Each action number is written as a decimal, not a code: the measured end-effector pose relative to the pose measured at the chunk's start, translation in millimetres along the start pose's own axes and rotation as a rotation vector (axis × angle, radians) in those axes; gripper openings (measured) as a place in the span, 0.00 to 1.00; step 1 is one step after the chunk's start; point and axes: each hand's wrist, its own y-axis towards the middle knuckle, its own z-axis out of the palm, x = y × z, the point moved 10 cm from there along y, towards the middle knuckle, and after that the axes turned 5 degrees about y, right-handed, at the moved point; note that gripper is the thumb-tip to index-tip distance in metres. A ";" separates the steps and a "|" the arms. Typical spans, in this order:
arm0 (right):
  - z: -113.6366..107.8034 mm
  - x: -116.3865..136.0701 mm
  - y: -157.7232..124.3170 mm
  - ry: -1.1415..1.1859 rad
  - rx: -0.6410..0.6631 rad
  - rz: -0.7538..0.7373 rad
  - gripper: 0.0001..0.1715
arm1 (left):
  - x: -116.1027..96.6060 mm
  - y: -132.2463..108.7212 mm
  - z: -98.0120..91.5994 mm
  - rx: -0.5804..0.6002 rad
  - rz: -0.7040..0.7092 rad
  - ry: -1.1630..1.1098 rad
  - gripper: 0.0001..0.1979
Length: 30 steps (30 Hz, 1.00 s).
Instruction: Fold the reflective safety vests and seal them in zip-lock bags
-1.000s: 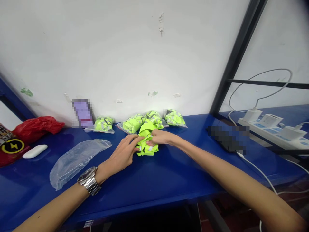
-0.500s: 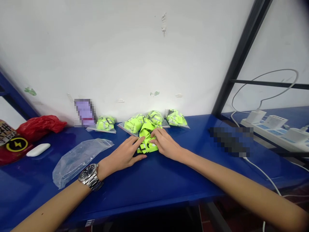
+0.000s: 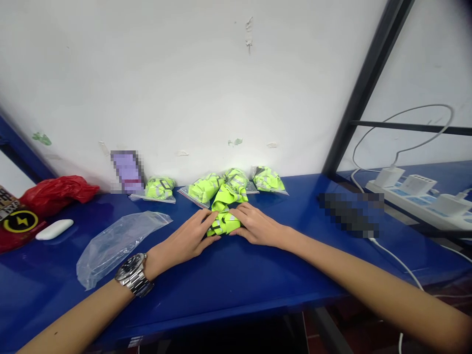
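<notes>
A crumpled neon-yellow reflective vest point(image 3: 226, 222), partly rolled up, lies on the blue table between my two hands. My left hand point(image 3: 191, 236) grips its left side, thumb near the table and fingers on top. On the opposite side my right hand point(image 3: 256, 225) is closed on the roll, its fingertips pressing the upper face. The loose end of the cloth stretches away from me toward the bagged bundles. To the left of my left hand lies a flat clear plastic bag point(image 3: 118, 246).
Bagged neon-yellow bundles point(image 3: 160, 188) stand along the wall, another bundle point(image 3: 269, 180) farther right. A phone point(image 3: 127, 171) leans there. At left are a red plastic bag point(image 3: 61, 194) and a white case point(image 3: 54, 229). A blurred black object point(image 3: 348, 214) and a power strip point(image 3: 420, 196) lie at right.
My right hand has shifted slightly down and its thumb now sits lower on the roll, near the table. The rolled part looks flatter and more compact; my left hand keeps its hold.
</notes>
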 end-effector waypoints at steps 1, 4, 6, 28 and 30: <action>-1.2 1.4 -2.1 0.023 -0.006 0.005 0.20 | -0.8 -1.9 1.6 0.010 -0.006 0.009 0.24; -3.6 4.6 -10.0 0.087 -0.019 0.034 0.22 | -4.2 -9.4 4.7 0.032 -0.038 0.045 0.25; -4.2 5.2 -14.8 0.124 -0.018 0.071 0.23 | -7.1 -14.3 4.2 0.040 -0.065 0.041 0.27; 0.7 -50.6 -0.4 0.184 0.075 0.555 0.33 | 42.3 42.6 7.9 0.218 -0.397 -0.286 0.09; 1.3 -57.7 -4.7 0.104 0.138 0.618 0.35 | 42.9 49.3 9.5 0.269 -0.417 -0.290 0.09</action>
